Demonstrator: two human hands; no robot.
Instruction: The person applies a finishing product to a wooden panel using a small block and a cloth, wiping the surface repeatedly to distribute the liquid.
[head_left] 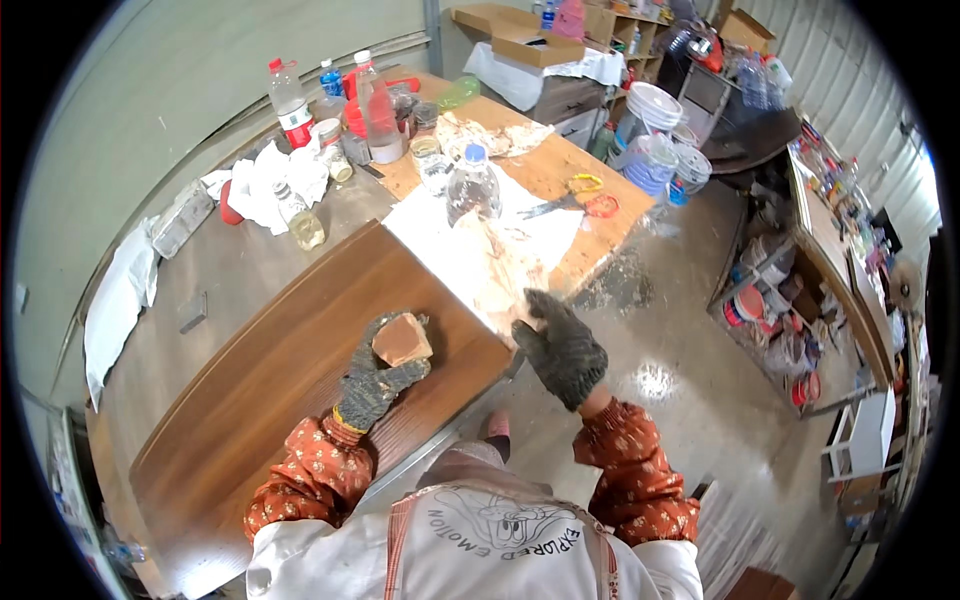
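Observation:
My left hand (372, 375), in a dark grey knit glove, is closed around a small tan block (402, 340) with a reddish-brown face. It holds the block over a glossy brown wooden panel (290, 345) that lies across the table. My right hand (563, 352), gloved the same way, hovers past the panel's right corner with thumb and fingers apart, and nothing shows in it. Just beyond its fingertips lies a crumpled pale cloth (495, 265) on a white sheet (415, 215). A clear bottle with a blue cap (473, 188) stands at the cloth's far end.
Yellow-handled scissors (584, 184) and a red-handled tool (600, 206) lie on the plywood. Bottles, jars and white crumpled paper (280, 180) crowd the back left. A grey block (193, 312) rests left of the panel. Buckets (652, 108) and a cluttered shelf (775, 300) stand right.

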